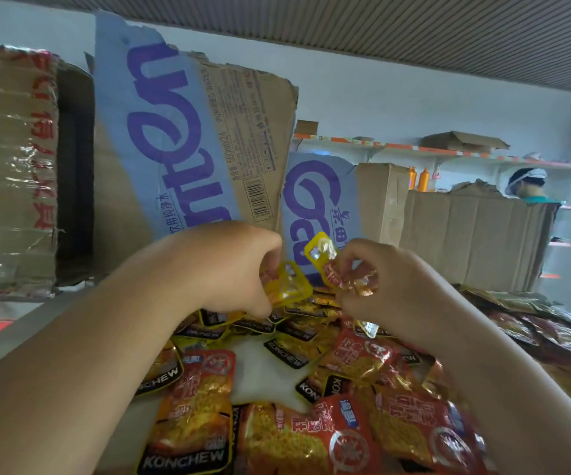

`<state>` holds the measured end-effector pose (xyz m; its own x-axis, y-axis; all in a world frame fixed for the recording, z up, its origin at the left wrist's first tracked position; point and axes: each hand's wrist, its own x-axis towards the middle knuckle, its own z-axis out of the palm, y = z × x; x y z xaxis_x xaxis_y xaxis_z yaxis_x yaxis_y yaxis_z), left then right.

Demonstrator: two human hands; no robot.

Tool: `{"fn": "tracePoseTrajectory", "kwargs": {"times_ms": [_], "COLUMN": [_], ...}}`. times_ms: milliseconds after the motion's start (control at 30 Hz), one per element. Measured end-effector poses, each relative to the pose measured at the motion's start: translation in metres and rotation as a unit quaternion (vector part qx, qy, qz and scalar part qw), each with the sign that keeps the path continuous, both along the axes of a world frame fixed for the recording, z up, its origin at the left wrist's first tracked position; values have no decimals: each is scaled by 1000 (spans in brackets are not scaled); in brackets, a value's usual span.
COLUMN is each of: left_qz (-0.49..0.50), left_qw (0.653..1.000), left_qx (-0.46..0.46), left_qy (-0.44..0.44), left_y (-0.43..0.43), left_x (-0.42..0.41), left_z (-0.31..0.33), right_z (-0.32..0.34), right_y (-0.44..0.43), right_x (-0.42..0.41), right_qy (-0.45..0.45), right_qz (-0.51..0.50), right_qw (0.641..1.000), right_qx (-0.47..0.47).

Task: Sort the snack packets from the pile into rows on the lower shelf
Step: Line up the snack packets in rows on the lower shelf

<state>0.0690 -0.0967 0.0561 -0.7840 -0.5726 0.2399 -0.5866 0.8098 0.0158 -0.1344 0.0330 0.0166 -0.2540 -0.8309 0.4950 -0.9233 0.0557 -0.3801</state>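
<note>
Grip: a yellow packet [291, 286] is pinched in the curled left hand [232, 265]; a red-and-yellow packet [322, 252] is pinched by the right hand [390, 289].
Behind: cardboard boxes [188, 138] are stacked close.
Room: a bare shelf patch [260, 368] is ringed by the pile [356, 358].

Pale shelf surface [260, 375], bare only in a small white patch in the middle and in a grey strip at the left. Directly on it, a loose pile of snack packets [311, 389], overlapping and turned every way: yellow-and-black KONCHEW packets [287, 351] mostly on the far side and near left, red-orange packets [356, 358] at the near right. Further right, dark red packets [531, 332], flat and close together. Along the far side, cardboard: a taped brown box [9, 173] at left, a tall blue-printed carton [174, 138], a lower blue-printed carton [318, 200], a plain brown box [476, 241] at right.
</note>
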Motion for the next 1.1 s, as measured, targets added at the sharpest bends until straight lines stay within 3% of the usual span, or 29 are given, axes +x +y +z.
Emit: {"fn": "tracePoseTrajectory", "kwargs": {"times_ms": [200, 533, 667, 1100], "left_qz": [-44, -71, -47, 107], "left_qw": [988, 958, 957, 902], "left_qx": [-64, -170, -201, -234], "left_qy": [130, 221, 204, 347], "left_y": [-5, 7, 17, 119], "left_x": [-3, -6, 1, 142], "left_z": [-2, 1, 9, -11], "right_z": [4, 7, 9, 29], "right_y": [-1, 1, 5, 43], "right_x": [-6, -5, 0, 64], "right_qy": [-31, -31, -33, 64], "right_qz": [11, 39, 57, 199], "right_qw": [992, 984, 979, 943], "right_qx": [-125, -173, -194, -258]}}
